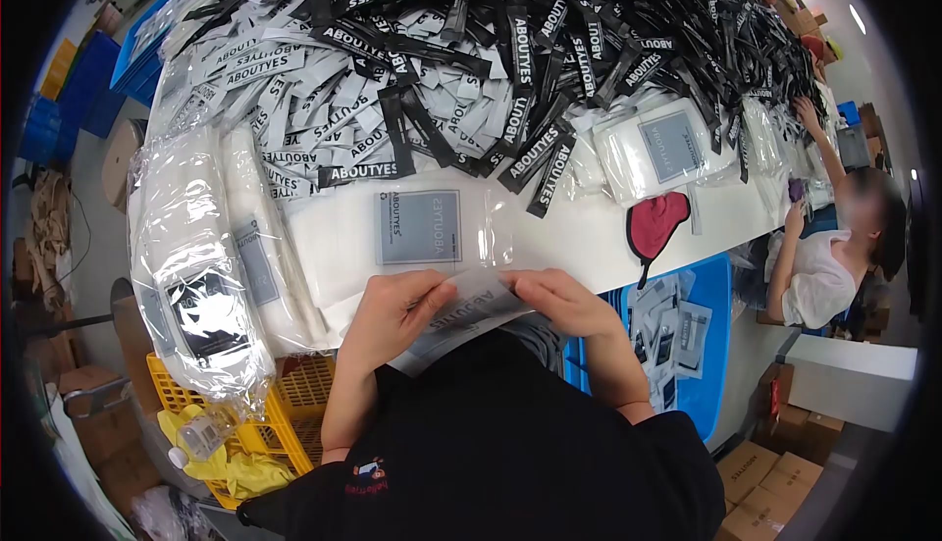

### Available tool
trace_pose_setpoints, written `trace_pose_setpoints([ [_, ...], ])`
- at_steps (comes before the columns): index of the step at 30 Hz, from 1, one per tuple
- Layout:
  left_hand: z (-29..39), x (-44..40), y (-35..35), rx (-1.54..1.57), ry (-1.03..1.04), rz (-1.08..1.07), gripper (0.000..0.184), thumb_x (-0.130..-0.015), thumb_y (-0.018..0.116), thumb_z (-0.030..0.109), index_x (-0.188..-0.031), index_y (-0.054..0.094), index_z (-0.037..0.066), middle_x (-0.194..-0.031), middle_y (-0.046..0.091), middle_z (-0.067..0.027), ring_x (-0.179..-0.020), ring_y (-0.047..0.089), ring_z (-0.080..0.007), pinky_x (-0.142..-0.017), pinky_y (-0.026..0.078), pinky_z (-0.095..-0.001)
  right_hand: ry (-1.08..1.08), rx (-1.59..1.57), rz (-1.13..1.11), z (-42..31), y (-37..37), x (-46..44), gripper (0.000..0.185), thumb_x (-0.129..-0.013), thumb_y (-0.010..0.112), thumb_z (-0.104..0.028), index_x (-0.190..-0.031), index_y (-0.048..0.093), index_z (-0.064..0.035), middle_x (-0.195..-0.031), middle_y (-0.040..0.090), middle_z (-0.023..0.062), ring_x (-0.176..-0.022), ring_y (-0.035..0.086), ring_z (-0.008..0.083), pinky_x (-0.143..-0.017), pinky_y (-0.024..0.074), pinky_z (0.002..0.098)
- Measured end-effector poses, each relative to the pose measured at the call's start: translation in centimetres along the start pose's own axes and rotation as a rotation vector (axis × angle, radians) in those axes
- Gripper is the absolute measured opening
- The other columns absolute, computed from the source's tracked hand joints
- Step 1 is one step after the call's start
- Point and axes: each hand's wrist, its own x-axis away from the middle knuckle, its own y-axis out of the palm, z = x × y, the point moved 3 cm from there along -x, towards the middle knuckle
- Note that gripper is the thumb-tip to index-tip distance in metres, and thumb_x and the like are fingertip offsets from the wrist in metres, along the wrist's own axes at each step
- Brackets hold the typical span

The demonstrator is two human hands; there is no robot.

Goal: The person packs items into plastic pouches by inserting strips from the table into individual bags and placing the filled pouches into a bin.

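Between my two hands is a clear plastic bag (469, 317) with grey printing, held by its edges close to my body. My left hand (400, 313) is closed on the bag's left side, thumb against the fingers. On the other side my right hand (564, 304) pinches its upper right edge. Just beyond them, a flat clear package (420, 229) with a grey label lies on the white table (589, 257). Whether the held bag has anything inside, I cannot tell.
A heap of black and white printed sachets (392, 60) covers the table's far part. Wrapped white packs (186, 237) stand at left, another (657, 149) at right near a dark red mask (655, 227). Below are a blue bin (721, 345) and yellow crate (304, 384). A co-worker (834, 257) sits right.
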Motion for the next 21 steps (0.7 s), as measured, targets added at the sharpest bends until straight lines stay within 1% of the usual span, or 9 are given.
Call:
trace_pose_setpoints([
  [1, 0.1, 0.1, 0.0, 0.033, 0.016, -0.013, 0.017, -0.089, 0.06, 0.017, -0.084, 0.062, 0.001, -0.06, 0.052, -0.0123, -0.049, 0.047, -0.0245, -0.048, 0.038, -0.0309, -0.014, -0.09, -0.028, 0.2, -0.1, 0.1, 0.04, -0.1, 0.037, -0.026, -0.115, 0.057, 0.0052, -0.073, 0.059, 0.0042, -0.065, 0.05, 0.0113, -0.065, 0.0439, 0.0268],
  [2, 0.1, 0.1, 0.1, 0.036, 0.007, -0.03, 0.016, -0.089, 0.06, 0.017, -0.084, 0.062, 0.001, -0.06, 0.053, -0.0124, -0.049, 0.048, -0.0248, -0.048, 0.039, -0.0313, 0.132, -0.117, -0.093, 0.6, -0.5, 0.2, 0.042, -0.101, 0.036, -0.028, -0.104, 0.059, 0.0062, -0.069, 0.051, -0.0011, -0.066, 0.043, 0.0094, -0.061, 0.0394, 0.0264],
  [5, 0.2, -0.1, 0.3, -0.009, -0.036, -0.049, 0.015, -0.088, 0.06, 0.016, -0.083, 0.063, 0.002, -0.06, 0.053, -0.0127, -0.049, 0.05, -0.026, -0.048, 0.039, -0.0324, 0.363, -0.15, -0.218, 3.0, -0.4, 0.6, 0.041, -0.1, 0.038, -0.028, -0.091, 0.059, 0.0054, -0.066, 0.045, -0.0031, -0.064, 0.039, 0.0084, -0.059, 0.0368, 0.0249],
  [8, 0.9, -0.2, 0.1, -0.121, -0.063, -0.014, 0.014, -0.087, 0.061, 0.016, -0.083, 0.063, 0.003, -0.06, 0.054, -0.0129, -0.049, 0.052, -0.0282, -0.048, 0.04, -0.034, 0.102, -0.146, -0.162, 1.3, -0.2, 0.2, 0.041, -0.099, 0.041, -0.029, -0.081, 0.057, 0.0041, -0.061, 0.046, -0.002, -0.058, 0.039, 0.0091, -0.054, 0.0365, 0.0272],
  [11, 1.3, -0.3, 0.5, -0.16, 0.034, -0.032, 0.012, -0.086, 0.061, 0.015, -0.082, 0.062, 0.004, -0.06, 0.055, -0.0128, -0.05, 0.054, -0.0298, -0.048, 0.041, -0.0353, 0.099, 0.055, -0.305, 1.9, -0.5, 0.0, 0.038, -0.095, 0.051, -0.03, -0.079, 0.059, 0.0034, -0.057, 0.047, 0.0007, -0.053, 0.039, 0.0099, -0.049, 0.0354, 0.0292],
  [14, 1.3, -0.3, 1.5, -0.203, 0.129, -0.069, 0.012, -0.085, 0.062, 0.015, -0.081, 0.062, 0.004, -0.062, 0.056, -0.0122, -0.052, 0.055, -0.0302, -0.048, 0.042, -0.0358, 0.09, 0.129, -0.343, 4.1, 0.6, -0.6, 0.024, -0.09, 0.058, -0.02, -0.085, 0.062, 0.0026, -0.064, 0.057, 0.0026, -0.06, 0.048, 0.0056, -0.053, 0.0388, 0.0235],
  [17, 1.2, -0.2, 1.8, -0.148, 0.159, -0.074, 0.013, -0.082, 0.066, 0.016, -0.08, 0.062, 0.005, -0.063, 0.058, -0.0114, -0.052, 0.056, -0.0284, -0.049, 0.042, -0.0359, 0.325, 0.259, -0.188, 1.6, 1.5, -1.4, 0.02, -0.088, 0.061, -0.018, -0.091, 0.065, 0.0015, -0.069, 0.062, 0.0045, -0.063, 0.051, 0.0058, -0.057, 0.0422, 0.0236],
  [20, 0.8, 0.0, 1.0, -0.018, 0.095, -0.06, 0.016, -0.079, 0.07, 0.018, -0.08, 0.062, 0.004, -0.063, 0.059, -0.0094, -0.05, 0.055, -0.0236, -0.049, 0.042, -0.0336, 0.212, 0.245, -0.322, 2.5, 0.9, -1.7, 0.034, -0.086, 0.063, -0.028, -0.086, 0.066, 0.0056, -0.073, 0.065, 0.0094, -0.065, 0.058, 0.0098, -0.057, 0.0446, 0.0266],
  [21, 0.6, 0.0, 0.5, 0.001, 0.073, -0.033, 0.017, -0.079, 0.071, 0.018, -0.08, 0.062, 0.003, -0.062, 0.059, -0.0081, -0.05, 0.054, -0.021, -0.049, 0.042, -0.0321, 0.187, 0.027, -0.181, 2.3, 0.5, -1.7, 0.033, -0.087, 0.063, -0.027, -0.088, 0.067, 0.0053, -0.074, 0.066, 0.009, -0.066, 0.058, 0.0094, -0.058, 0.0453, 0.0264],
])
